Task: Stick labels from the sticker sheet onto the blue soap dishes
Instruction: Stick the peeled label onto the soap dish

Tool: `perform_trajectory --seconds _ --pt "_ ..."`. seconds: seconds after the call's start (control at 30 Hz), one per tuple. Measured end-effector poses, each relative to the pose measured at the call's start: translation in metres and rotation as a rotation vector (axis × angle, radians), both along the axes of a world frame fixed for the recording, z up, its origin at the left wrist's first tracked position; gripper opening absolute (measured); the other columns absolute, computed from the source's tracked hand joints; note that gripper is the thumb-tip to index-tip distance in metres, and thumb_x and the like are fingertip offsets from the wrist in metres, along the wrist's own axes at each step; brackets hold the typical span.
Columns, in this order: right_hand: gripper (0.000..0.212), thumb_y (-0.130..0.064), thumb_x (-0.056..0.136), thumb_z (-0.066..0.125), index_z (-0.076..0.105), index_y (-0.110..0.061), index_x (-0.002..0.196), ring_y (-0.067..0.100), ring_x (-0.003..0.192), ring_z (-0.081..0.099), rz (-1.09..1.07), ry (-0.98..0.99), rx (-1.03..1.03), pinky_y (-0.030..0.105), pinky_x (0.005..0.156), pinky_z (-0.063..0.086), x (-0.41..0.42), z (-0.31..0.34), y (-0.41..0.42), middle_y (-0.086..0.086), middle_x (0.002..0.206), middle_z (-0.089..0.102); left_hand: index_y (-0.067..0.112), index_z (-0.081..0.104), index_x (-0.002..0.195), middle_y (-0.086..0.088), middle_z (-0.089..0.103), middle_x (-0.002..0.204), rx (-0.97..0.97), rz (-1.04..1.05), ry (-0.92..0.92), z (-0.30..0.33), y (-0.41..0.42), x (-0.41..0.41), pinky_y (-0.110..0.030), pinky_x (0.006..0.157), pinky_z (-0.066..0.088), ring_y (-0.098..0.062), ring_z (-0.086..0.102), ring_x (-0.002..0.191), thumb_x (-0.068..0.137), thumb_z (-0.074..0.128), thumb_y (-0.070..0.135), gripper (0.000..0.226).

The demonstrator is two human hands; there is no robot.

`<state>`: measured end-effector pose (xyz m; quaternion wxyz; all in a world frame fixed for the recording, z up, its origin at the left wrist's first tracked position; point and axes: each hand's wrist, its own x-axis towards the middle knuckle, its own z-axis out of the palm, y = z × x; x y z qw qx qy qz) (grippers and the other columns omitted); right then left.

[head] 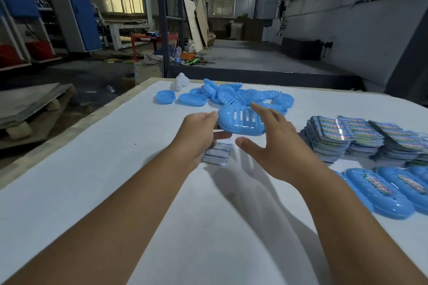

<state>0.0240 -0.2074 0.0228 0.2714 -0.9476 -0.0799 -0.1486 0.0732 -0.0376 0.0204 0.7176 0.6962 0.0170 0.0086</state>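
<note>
Two hands meet at mid-frame: my left hand (201, 132) grips the near end of a blue soap dish (240, 122) and also holds a sticker sheet (217, 151) that hangs below it, while my right hand (275, 146) hovers just beside the dish, fingers spread and released. More blue dishes (234, 97) lie heaped beyond. Labelled dishes (379, 192) at lower right are cut off by the frame edge, behind them label stacks (361, 139). The white surface (92, 169) stands in a dim workshop.
</note>
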Motion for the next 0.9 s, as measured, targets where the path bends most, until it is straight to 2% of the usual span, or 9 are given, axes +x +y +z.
perform_trajectory --seconds 0.1,0.2,0.33,0.4,0.5,0.6,0.7,0.83,0.9 --pt "0.071 -0.056 0.090 0.064 0.031 -0.041 0.151 0.024 0.132 0.041 0.007 0.008 -0.008 0.034 0.098 0.036 0.004 -0.003 -0.001 -0.002 0.150 0.044 0.013 0.067 0.104 0.001 0.077 0.075 -0.071 -0.048 0.066 -0.002 0.003 -0.010 -0.022 0.053 0.041 -0.009 0.075 0.075 0.106 0.045 0.026 0.026" --pt "0.068 -0.058 0.084 0.071 0.039 -0.043 0.142 0.026 0.120 0.047 -0.006 0.057 0.004 0.034 0.090 0.038 0.007 -0.004 0.000 -0.005 0.126 0.055 0.013 0.071 0.101 0.003 0.077 0.077 0.109 -0.044 0.004 -0.003 0.014 -0.016 -0.022 0.054 0.047 -0.007 0.074 0.073 0.105 0.046 0.032 0.032" --pt "0.067 -0.060 0.077 0.074 0.044 -0.042 0.135 0.026 0.112 0.045 -0.038 0.189 -0.067 0.033 0.084 0.037 0.009 -0.013 0.002 -0.015 0.094 0.049 0.011 0.066 0.090 -0.005 0.068 0.086 1.149 0.212 -0.231 -0.006 0.034 -0.010 -0.034 0.068 0.044 -0.022 0.059 0.078 0.104 0.034 0.048 0.051" --pt "0.067 -0.065 0.076 0.072 0.045 -0.044 0.133 0.024 0.110 0.040 -0.030 0.241 -0.112 0.034 0.081 0.035 0.009 -0.019 0.003 -0.023 0.086 0.041 0.014 0.063 0.104 -0.006 0.060 0.092 1.377 0.285 -0.154 -0.004 0.043 -0.010 -0.034 0.068 0.038 -0.020 0.051 0.084 0.103 0.033 0.051 0.048" --pt "0.065 -0.066 0.076 0.069 0.043 -0.046 0.133 0.022 0.110 0.038 -0.020 0.302 -0.130 0.036 0.078 0.036 0.010 -0.021 0.003 -0.024 0.086 0.044 0.015 0.053 0.120 -0.009 0.058 0.112 1.449 0.185 -0.008 -0.007 0.053 -0.015 -0.032 0.070 0.040 -0.022 0.051 0.092 0.097 0.049 0.055 0.047" --pt "0.068 -0.064 0.076 0.071 0.045 -0.044 0.136 0.025 0.113 0.042 -0.026 0.324 -0.163 0.036 0.081 0.038 0.010 -0.020 0.003 -0.016 0.100 0.054 0.014 0.049 0.121 -0.008 0.060 0.118 1.447 0.131 -0.018 -0.010 0.053 -0.016 -0.032 0.070 0.043 -0.025 0.058 0.101 0.093 0.062 0.051 0.048" --pt "0.074 -0.067 0.076 0.070 0.043 -0.041 0.140 0.026 0.117 0.046 -0.025 0.356 -0.196 0.035 0.084 0.037 0.009 -0.018 0.003 -0.007 0.125 0.056 0.015 0.047 0.126 -0.008 0.061 0.117 1.395 0.135 -0.031 -0.007 0.051 -0.015 -0.032 0.071 0.044 -0.026 0.059 0.100 0.091 0.067 0.042 0.048" --pt "0.076 -0.068 0.079 0.066 0.042 -0.038 0.144 0.028 0.121 0.044 -0.034 0.316 -0.212 0.034 0.085 0.035 0.005 -0.015 0.006 -0.001 0.131 0.056 0.022 0.050 0.122 -0.002 0.059 0.100 1.413 0.262 -0.111 -0.007 0.050 -0.010 -0.031 0.063 0.039 -0.021 0.055 0.083 0.093 0.063 0.021 0.032" --pt "0.071 -0.065 0.081 0.067 0.045 -0.037 0.143 0.027 0.125 0.043 -0.048 0.239 -0.150 0.032 0.086 0.034 0.006 -0.013 0.008 0.000 0.133 0.056 0.027 0.051 0.113 0.003 0.061 0.093 1.269 0.328 -0.181 -0.007 0.050 -0.007 -0.030 0.058 0.038 -0.019 0.057 0.081 0.092 0.063 0.019 0.026"
